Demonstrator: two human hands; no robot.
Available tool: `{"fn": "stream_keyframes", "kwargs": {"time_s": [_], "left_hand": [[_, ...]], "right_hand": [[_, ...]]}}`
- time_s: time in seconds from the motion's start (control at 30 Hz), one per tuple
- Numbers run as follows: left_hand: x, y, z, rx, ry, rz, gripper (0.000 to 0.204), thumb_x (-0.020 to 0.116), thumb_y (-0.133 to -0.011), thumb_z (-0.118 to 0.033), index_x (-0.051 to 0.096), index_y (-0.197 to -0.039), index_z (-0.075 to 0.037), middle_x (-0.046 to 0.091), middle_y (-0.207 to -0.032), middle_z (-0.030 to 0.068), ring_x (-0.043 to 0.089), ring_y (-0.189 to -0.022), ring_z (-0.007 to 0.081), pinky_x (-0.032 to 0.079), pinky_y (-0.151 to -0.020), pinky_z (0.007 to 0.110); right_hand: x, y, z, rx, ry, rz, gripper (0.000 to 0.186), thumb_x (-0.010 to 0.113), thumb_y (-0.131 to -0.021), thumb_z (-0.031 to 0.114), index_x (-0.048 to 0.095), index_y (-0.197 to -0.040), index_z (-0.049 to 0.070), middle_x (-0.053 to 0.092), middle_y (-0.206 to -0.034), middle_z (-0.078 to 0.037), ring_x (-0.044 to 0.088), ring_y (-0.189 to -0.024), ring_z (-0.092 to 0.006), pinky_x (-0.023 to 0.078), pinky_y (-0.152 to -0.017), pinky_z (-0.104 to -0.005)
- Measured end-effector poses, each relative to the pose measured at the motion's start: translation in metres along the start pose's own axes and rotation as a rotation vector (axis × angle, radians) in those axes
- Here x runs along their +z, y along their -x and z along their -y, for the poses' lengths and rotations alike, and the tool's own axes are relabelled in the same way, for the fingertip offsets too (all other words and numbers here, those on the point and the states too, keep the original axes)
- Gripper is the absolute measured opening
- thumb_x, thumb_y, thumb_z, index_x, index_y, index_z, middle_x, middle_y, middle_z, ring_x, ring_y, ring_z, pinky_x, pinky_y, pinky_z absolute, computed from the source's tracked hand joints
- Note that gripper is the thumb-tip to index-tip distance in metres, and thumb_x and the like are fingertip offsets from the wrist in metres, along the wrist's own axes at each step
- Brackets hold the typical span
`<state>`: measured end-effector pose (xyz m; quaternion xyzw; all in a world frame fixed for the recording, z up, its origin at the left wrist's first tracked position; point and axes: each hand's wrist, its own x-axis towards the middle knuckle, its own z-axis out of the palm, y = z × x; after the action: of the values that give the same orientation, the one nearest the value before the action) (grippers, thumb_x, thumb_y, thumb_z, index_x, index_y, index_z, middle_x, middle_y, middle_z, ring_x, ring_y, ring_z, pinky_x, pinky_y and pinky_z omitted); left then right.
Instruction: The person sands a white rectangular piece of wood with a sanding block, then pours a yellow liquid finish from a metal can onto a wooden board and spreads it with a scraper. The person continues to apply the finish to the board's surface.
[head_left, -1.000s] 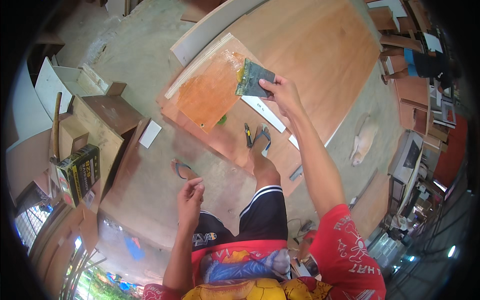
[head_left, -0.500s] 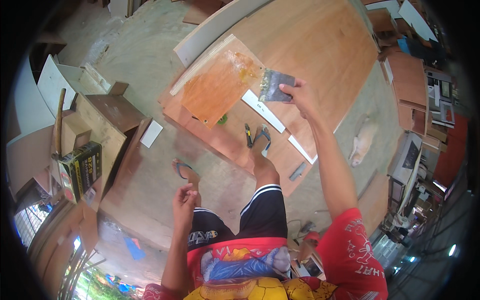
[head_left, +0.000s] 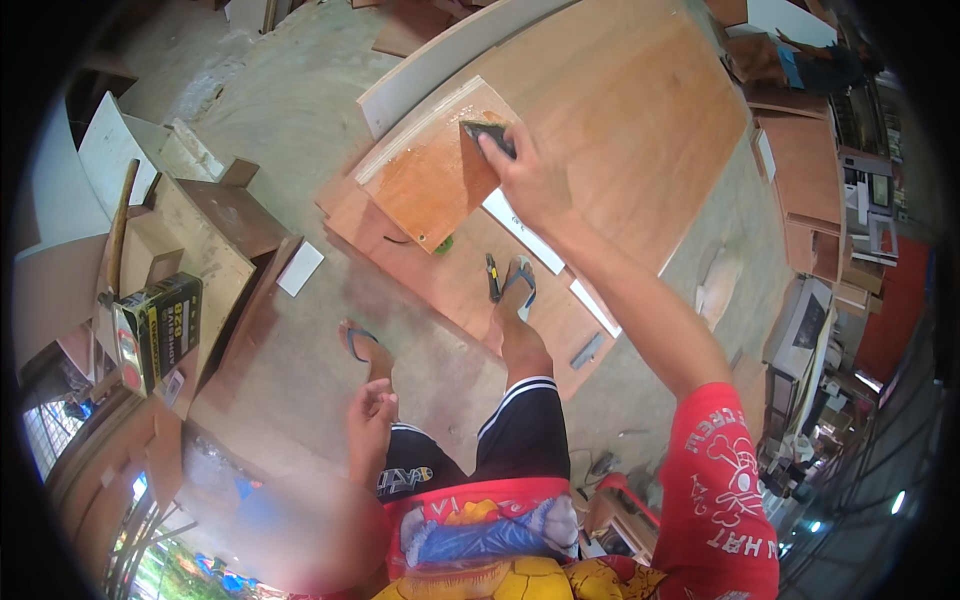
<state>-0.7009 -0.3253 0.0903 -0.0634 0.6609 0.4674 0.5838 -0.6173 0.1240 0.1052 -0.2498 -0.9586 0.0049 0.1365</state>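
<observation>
My right hand [head_left: 528,178] reaches out over a small glossy plywood panel [head_left: 430,180] and grips a dark flat scraper-like tool [head_left: 487,136], pressed against the panel's right edge. The panel lies on a stack of larger plywood sheets [head_left: 640,110] on the floor. My left hand [head_left: 370,420] hangs low beside my thigh, fingers loosely curled, holding nothing. My right foot in a blue sandal [head_left: 520,285] stands on the lower sheet; the left foot [head_left: 362,345] stands on the concrete.
A white strip [head_left: 520,230] and a dark hand tool [head_left: 492,277] lie near my right foot. A wooden cabinet [head_left: 200,260] with a yellow-black box [head_left: 160,325] stands at left. Boards and furniture parts [head_left: 810,180] crowd the right side.
My right hand has moved left and down, bringing the dark tool from above the sheets onto the small panel. My left hand has dropped closer to my thigh.
</observation>
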Motion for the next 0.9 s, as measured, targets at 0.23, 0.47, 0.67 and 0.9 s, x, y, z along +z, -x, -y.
{"fn": "stream_keyframes", "kwargs": {"time_s": [0.23,0.47,0.67,0.9], "left_hand": [[0.057,-0.027,-0.073,0.235,-0.1,0.048,0.03,0.07,-0.105,-0.024,0.071,-0.122,0.0,0.068,-0.102,0.002,0.061,-0.088,0.0095,0.05,-0.074,0.027],[0.179,-0.121,-0.215,0.126,-0.036,0.133,0.048,0.066,-0.106,-0.049,0.073,-0.108,-0.002,0.063,-0.089,-0.0015,0.056,-0.07,0.0089,0.041,-0.062,0.025],[0.206,-0.142,-0.208,0.242,-0.2,0.048,0.042,0.067,-0.107,-0.037,0.074,-0.1,0.004,0.061,-0.078,-0.0004,0.054,-0.067,0.0088,0.042,-0.059,0.028],[0.2,-0.103,-0.228,0.461,-0.397,-0.236,0.034,0.066,-0.107,-0.027,0.072,-0.091,0.001,0.057,-0.073,-0.0017,0.048,-0.062,0.005,0.037,-0.055,0.025]], "right_hand": [[-0.012,0.028,0.049,0.107,-0.032,0.071,0.057,0.067,-0.084,-0.001,0.072,-0.137,0.019,0.053,-0.112,-0.013,0.062,-0.101,-0.0323,0.059,-0.066,-0.0412],[-0.004,0.038,0.053,0.129,-0.079,-0.044,0.059,0.072,-0.083,-0.001,0.073,-0.138,0.022,0.053,-0.112,-0.013,0.061,-0.101,-0.031,0.059,-0.068,-0.0382],[0.011,0.058,0.038,0.234,-0.416,-0.167,0.067,0.078,-0.082,-0.003,0.065,-0.146,0.009,0.055,-0.114,-0.014,0.063,-0.1,-0.028,0.059,-0.076,-0.0358],[-0.021,0.072,-0.015,0.544,-0.852,-0.259,0.069,0.057,-0.088,-0.004,0.054,-0.156,0.005,0.062,-0.125,-0.021,0.067,-0.105,-0.0301,0.058,-0.089,-0.0387]]}}
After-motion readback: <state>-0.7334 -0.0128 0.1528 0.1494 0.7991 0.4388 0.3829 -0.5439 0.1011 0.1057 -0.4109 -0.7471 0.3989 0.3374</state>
